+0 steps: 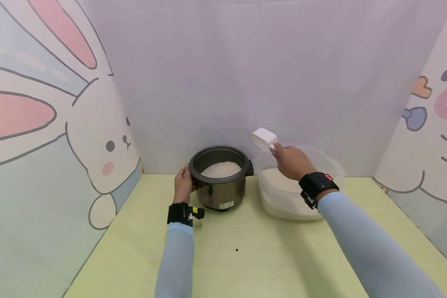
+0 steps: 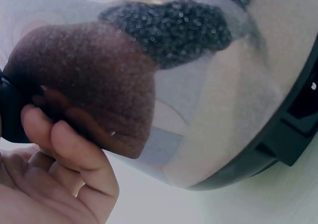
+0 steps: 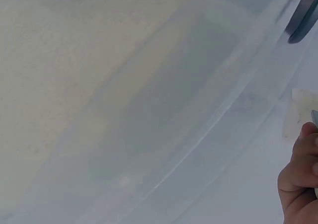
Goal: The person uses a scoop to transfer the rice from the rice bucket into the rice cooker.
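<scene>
A dark rice cooker stands lidless near the back wall, with white rice inside. My left hand is at its left side; in the left wrist view its curled fingers hold the black side handle. Raised above a translucent tub of rice, my right hand grips a white measuring scoop by its handle. The scoop is tilted, and I cannot tell what is in it. Only part of the right hand shows in the right wrist view.
Both vessels stand side by side on a pale yellow table, close to the plain back curtain. A tiny black speck lies in front of them. Cartoon-printed panels flank the table on both sides.
</scene>
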`<action>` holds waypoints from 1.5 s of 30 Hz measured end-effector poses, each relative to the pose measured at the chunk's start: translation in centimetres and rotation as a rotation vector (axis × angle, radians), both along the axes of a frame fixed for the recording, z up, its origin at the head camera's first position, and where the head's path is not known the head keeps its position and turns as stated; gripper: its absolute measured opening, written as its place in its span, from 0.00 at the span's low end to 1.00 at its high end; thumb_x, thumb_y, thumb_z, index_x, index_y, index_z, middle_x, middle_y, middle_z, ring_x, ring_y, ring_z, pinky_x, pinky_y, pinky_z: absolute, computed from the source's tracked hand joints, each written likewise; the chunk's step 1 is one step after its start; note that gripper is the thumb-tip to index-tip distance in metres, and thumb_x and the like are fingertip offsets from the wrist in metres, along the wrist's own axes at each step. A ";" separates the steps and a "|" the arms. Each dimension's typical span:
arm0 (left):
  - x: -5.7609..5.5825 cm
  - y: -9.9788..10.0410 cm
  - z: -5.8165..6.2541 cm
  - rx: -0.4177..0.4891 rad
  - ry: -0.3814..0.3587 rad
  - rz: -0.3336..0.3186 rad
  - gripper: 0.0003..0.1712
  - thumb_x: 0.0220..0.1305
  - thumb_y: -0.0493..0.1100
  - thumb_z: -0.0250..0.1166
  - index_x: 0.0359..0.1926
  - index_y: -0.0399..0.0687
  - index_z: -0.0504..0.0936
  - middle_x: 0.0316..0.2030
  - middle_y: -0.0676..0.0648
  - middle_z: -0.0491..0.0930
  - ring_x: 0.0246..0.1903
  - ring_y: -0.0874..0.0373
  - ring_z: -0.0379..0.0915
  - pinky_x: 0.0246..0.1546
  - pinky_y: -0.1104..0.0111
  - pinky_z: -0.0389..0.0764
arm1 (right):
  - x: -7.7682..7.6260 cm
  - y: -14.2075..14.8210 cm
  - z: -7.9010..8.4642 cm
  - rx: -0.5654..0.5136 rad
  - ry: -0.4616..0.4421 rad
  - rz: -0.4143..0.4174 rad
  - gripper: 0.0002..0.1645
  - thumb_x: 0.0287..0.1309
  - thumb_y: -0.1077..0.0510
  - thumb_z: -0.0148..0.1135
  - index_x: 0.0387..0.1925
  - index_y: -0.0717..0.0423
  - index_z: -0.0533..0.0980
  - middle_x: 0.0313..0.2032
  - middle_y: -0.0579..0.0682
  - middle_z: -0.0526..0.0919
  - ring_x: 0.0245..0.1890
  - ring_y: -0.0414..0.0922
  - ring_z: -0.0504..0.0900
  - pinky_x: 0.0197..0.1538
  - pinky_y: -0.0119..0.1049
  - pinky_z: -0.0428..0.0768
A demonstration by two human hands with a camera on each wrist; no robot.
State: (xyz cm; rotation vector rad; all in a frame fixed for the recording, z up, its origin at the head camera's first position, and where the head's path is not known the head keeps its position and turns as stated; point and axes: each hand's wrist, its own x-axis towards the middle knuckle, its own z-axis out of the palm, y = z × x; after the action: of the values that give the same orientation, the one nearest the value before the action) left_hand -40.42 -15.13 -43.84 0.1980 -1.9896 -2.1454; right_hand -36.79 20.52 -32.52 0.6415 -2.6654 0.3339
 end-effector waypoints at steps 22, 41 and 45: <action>-0.1 -0.2 0.0 -0.020 -0.005 0.035 0.32 0.78 0.64 0.52 0.71 0.50 0.74 0.37 0.47 0.73 0.23 0.61 0.69 0.27 0.71 0.78 | -0.3 5.5 -4.0 0.020 -0.215 -0.188 0.15 0.77 0.59 0.47 0.40 0.66 0.76 0.23 0.55 0.76 0.20 0.51 0.73 0.30 0.47 0.69; 0.3 0.1 0.3 -0.006 0.011 0.024 0.31 0.78 0.63 0.52 0.69 0.49 0.75 0.35 0.47 0.72 0.23 0.60 0.69 0.27 0.71 0.77 | -0.9 6.5 -6.1 0.067 -0.366 -0.347 0.10 0.65 0.65 0.55 0.28 0.63 0.78 0.20 0.54 0.76 0.19 0.50 0.72 0.23 0.45 0.70; 0.2 0.1 0.3 -0.011 -0.012 0.010 0.31 0.79 0.63 0.50 0.69 0.51 0.75 0.41 0.45 0.74 0.26 0.59 0.71 0.29 0.71 0.78 | -0.8 6.7 -6.4 0.094 -0.394 -0.379 0.13 0.69 0.64 0.53 0.29 0.63 0.80 0.20 0.55 0.78 0.19 0.51 0.73 0.25 0.47 0.71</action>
State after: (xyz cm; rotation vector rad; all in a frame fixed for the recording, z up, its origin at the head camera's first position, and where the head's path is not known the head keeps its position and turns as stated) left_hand -40.19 -15.05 -43.52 0.2186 -2.0018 -2.1320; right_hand -37.55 27.17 -38.89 0.0865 -3.1127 0.2478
